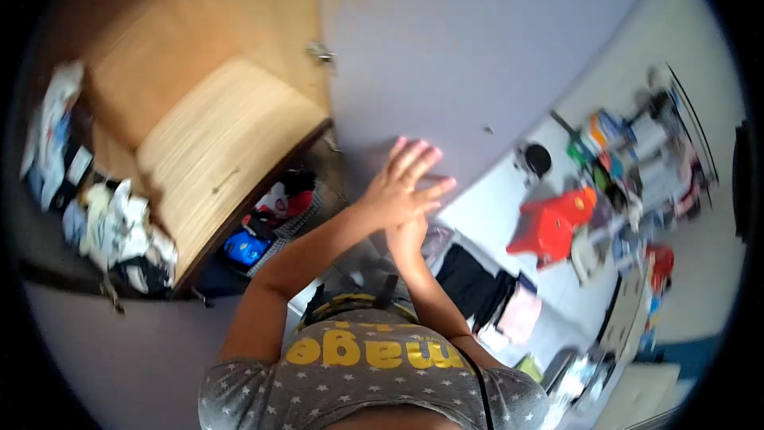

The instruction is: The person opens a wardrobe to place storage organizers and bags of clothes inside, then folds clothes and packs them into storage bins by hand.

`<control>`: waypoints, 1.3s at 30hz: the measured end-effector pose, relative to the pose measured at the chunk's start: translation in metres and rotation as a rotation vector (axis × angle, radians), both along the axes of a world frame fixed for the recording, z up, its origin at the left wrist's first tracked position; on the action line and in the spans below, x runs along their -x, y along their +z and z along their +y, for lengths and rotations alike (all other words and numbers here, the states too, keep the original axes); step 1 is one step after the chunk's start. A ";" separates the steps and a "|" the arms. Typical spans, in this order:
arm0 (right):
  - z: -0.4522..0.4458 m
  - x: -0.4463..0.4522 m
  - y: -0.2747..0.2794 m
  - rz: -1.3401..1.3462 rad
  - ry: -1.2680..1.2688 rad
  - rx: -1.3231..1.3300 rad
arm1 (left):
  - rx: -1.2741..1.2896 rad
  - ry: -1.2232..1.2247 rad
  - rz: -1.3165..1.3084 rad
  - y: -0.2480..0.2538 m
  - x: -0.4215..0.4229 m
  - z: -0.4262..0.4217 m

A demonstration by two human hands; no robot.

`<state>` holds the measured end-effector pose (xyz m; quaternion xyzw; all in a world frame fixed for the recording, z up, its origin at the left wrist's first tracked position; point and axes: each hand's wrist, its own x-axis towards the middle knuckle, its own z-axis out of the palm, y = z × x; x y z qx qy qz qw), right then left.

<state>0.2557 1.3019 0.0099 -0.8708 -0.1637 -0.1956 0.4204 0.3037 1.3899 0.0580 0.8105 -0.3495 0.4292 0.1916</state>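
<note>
A wide, pale grey door (477, 48) is seen standing open beside a wooden wardrobe (179, 40), with a metal hinge (321, 52) at the door's wardrobe-side edge. The left hand (404, 183) is held before the door's corner nearest the body, its fingers spread wide; whether the door is touched cannot be told. The right hand (407, 232) is placed just below it and partly covered by it, so its grip cannot be told.

Inside the wardrobe, crumpled clothes (119, 223) are piled beside the left edge of a wooden shelf (231, 135). Below the shelf's front edge, a blue bundle (245, 248) can be seen. On the floor (485, 227), black trousers (468, 279) are laid near a pink cloth (520, 314), and a red plastic item (553, 227) is set farther off.
</note>
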 end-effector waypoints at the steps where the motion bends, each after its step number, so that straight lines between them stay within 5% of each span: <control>1: -0.003 0.008 -0.009 0.004 -0.073 0.004 | 0.017 0.001 -0.023 -0.015 -0.002 -0.002; 4: -0.019 0.000 -0.009 0.022 -0.286 0.002 | -0.005 0.065 0.002 -0.006 -0.014 -0.013; 13: -0.040 -0.087 -0.022 -0.251 -0.278 0.152 | -0.090 0.226 0.032 -0.011 -0.077 -0.040; 22: -0.041 -0.093 -0.022 0.029 -0.350 0.280 | 0.037 0.211 0.085 -0.015 -0.072 -0.052; 29: -0.059 -0.051 -0.054 0.172 -0.259 0.018 | 0.008 -0.052 -0.023 -0.047 -0.039 -0.070; 32: -0.079 -0.028 -0.066 -0.182 -0.177 0.136 | 0.026 -0.104 -0.014 -0.052 -0.027 -0.055; 39: -0.133 0.055 -0.050 -0.117 -0.869 0.425 | 0.021 -0.581 0.123 -0.085 0.021 -0.085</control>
